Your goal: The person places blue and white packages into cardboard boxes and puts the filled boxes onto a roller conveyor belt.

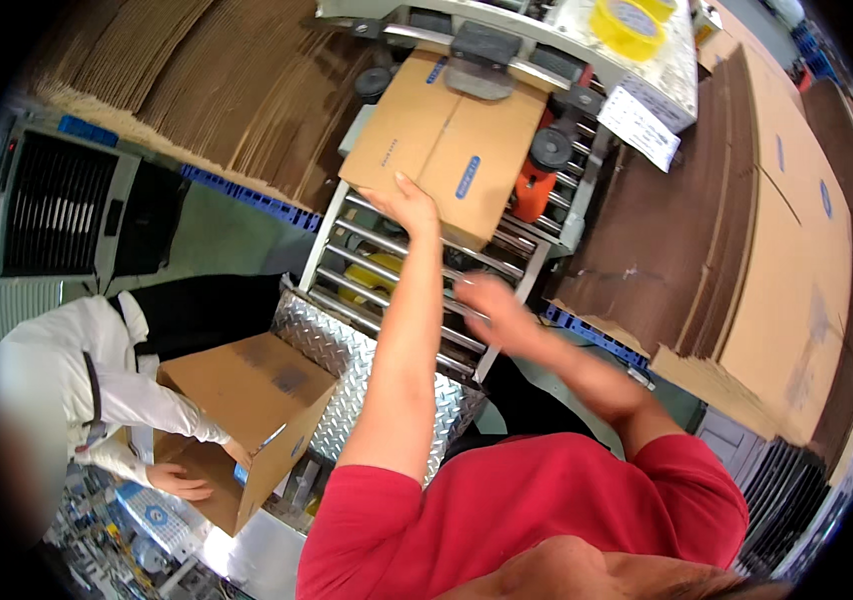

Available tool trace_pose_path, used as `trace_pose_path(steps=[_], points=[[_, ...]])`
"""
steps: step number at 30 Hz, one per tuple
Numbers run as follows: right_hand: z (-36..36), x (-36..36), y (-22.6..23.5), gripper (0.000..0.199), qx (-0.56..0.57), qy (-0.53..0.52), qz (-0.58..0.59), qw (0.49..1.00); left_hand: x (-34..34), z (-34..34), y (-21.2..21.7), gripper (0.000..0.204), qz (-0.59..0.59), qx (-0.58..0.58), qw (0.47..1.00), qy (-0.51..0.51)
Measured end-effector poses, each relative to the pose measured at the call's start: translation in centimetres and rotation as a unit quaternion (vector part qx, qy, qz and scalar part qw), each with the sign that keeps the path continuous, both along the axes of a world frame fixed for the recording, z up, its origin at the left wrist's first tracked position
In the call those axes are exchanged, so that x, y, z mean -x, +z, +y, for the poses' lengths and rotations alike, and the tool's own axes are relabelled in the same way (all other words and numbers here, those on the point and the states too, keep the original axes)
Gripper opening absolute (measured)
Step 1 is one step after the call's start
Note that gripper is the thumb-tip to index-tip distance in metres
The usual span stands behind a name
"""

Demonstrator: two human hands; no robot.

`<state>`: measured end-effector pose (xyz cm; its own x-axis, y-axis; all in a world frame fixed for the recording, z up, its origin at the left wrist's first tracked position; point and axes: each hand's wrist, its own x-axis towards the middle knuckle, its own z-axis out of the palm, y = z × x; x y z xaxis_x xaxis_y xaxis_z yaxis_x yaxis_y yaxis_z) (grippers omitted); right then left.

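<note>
On the steel rollers (347, 310), the closed carton (437, 150) sits between black side wheels (551, 148), presumably for alignment, left hand (409, 205) spread against its near edge, apparently steadying it, right hand (492, 310) blurred nearby, finger state indeterminable.

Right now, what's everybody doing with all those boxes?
The person in red has their left hand against the near end of a closed carton lying on a roller conveyor. Their right hand is blurred, off the carton and over the rollers. To the left, a co-worker in white has both hands at an open box. Stacks of flat cardboard stand on both sides of the conveyor.
</note>
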<state>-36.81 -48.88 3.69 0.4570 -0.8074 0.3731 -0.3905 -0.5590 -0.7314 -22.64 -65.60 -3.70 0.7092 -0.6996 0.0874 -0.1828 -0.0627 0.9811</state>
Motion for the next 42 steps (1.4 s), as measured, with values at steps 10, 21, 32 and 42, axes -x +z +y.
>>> trace_pose_path(steps=[10,21,32,42], points=[[12.4,16.9,19.0,0.035,0.263,-0.288,0.376,0.841,-9.2,28.8,-17.3,0.039,-0.351,-0.387,0.577,-0.628],[12.2,21.3,20.6,0.033,0.146,-0.248,0.628,0.723,-22.5,61.9,-14.8,0.047,-0.108,-0.555,0.678,-0.468],[33.3,-6.5,12.2,0.006,0.285,-0.039,0.439,0.851,-8.4,45.9,11.1,0.044,0.454,-0.133,0.664,-0.579],[30.3,22.4,13.6,0.066,-0.079,-0.562,-0.141,0.811,-19.2,52.3,15.0,0.030,0.227,0.094,0.875,-0.417]])
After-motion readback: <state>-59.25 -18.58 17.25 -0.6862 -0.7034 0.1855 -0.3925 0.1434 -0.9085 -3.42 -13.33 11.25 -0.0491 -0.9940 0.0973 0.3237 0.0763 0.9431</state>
